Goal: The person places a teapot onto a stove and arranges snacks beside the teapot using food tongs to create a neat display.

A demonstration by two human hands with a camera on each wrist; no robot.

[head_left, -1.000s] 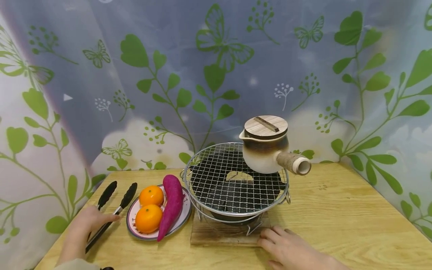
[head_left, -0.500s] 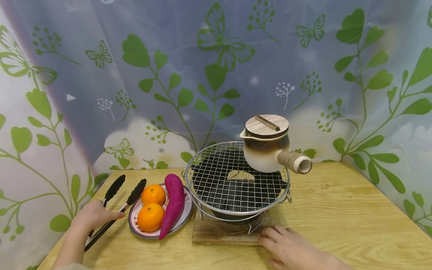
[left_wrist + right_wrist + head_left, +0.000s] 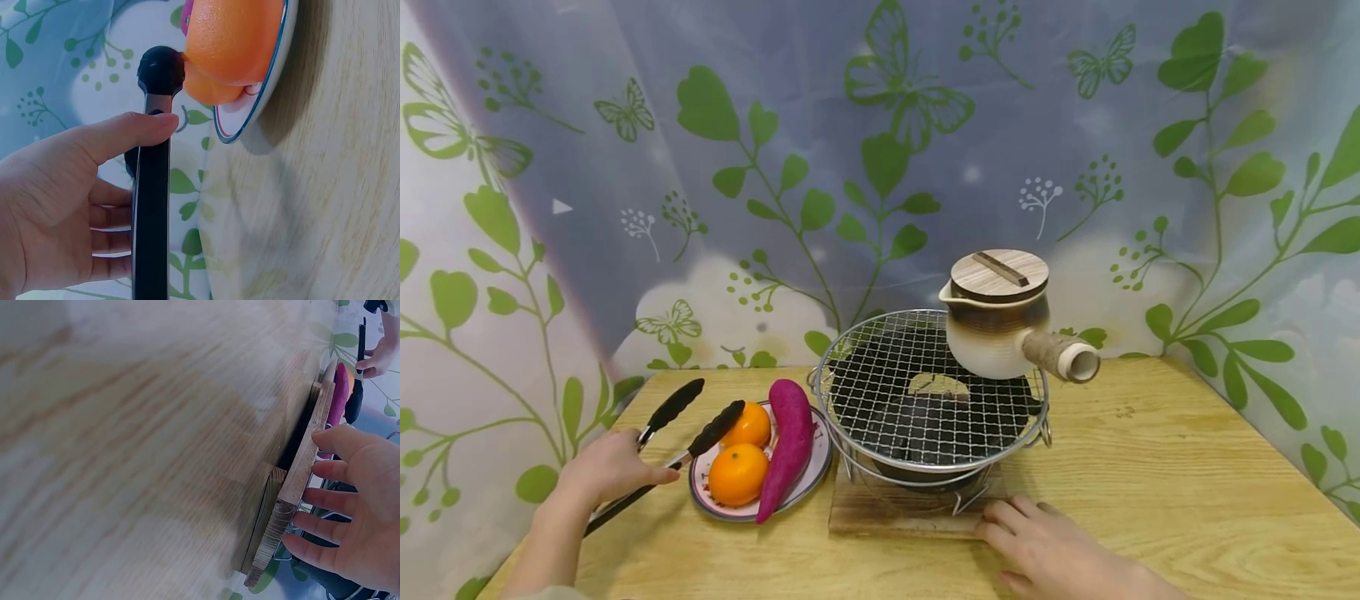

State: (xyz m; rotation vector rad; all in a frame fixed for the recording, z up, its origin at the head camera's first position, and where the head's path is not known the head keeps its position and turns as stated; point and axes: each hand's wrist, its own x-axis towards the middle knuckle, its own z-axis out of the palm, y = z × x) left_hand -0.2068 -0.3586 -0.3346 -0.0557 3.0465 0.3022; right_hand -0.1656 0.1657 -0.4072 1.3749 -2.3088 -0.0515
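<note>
My left hand (image 3: 610, 471) grips a pair of black tongs (image 3: 152, 212), its thumb laid across one arm and the other fingers behind. The tongs' two black heads are spread apart, pointing toward the plate (image 3: 814, 475); in the head view, one head overlaps the rear orange (image 3: 751, 425). A second orange (image 3: 737, 475) and a purple sweet potato (image 3: 788, 442) lie beside it on that plate. My right hand (image 3: 1048, 542) rests with extended fingers at the front right corner of a wooden board (image 3: 887, 518) under the grill. Nothing is held in it.
A round wire grill rack (image 3: 880, 425) sits over a dark stove bowl on a metal stand. On the rack's back right stands a teapot (image 3: 996, 350) with a wooden lid, its handle (image 3: 1060, 356) jutting right past the rim. A patterned curtain (image 3: 760, 200) hangs behind the table.
My left hand has carried the tongs right and forward, from beside the plate to over its left edge. The right hand stays at the board's corner. The head view has shifted slightly.
</note>
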